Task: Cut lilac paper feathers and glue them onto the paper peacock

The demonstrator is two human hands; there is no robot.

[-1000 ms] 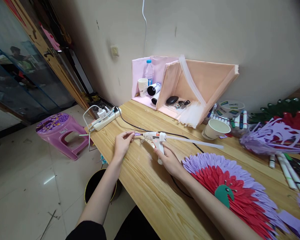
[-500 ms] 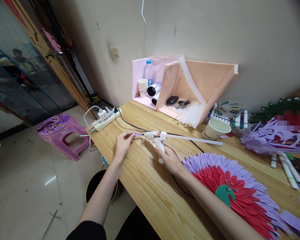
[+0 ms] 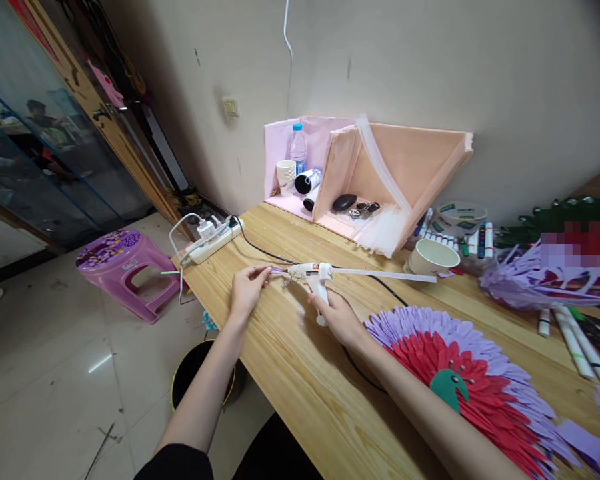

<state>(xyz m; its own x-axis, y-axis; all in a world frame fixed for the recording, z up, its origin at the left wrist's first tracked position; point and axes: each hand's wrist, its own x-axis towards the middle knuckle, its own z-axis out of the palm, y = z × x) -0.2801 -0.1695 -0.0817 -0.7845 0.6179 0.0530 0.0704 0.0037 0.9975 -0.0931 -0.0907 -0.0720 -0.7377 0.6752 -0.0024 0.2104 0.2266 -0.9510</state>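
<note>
My right hand (image 3: 339,313) is wrapped round the handle of a white hot glue gun (image 3: 311,272), its nozzle pointing left. A long translucent glue stick (image 3: 385,274) sticks out of the gun's back end. In a pinch, my left hand (image 3: 249,291) holds a small purple paper piece (image 3: 278,270) at the nozzle tip; whether the two touch I cannot tell. To the right of my right forearm lies a fan-shaped paper peacock (image 3: 450,383) with purple and red petals and a green head.
A power strip (image 3: 213,241) with plugs sits at the table's left edge. Behind stands a pink cardboard stand (image 3: 405,160) holding a bottle and cups. A paper cup (image 3: 433,259), markers (image 3: 575,343) and purple paper scraps are on the right. A bin (image 3: 200,380) and stool (image 3: 130,267) stand below.
Both hands keep nearly the same place and grip. The glue stick's free end has shifted slightly left and up, and the whole view has moved a little.
</note>
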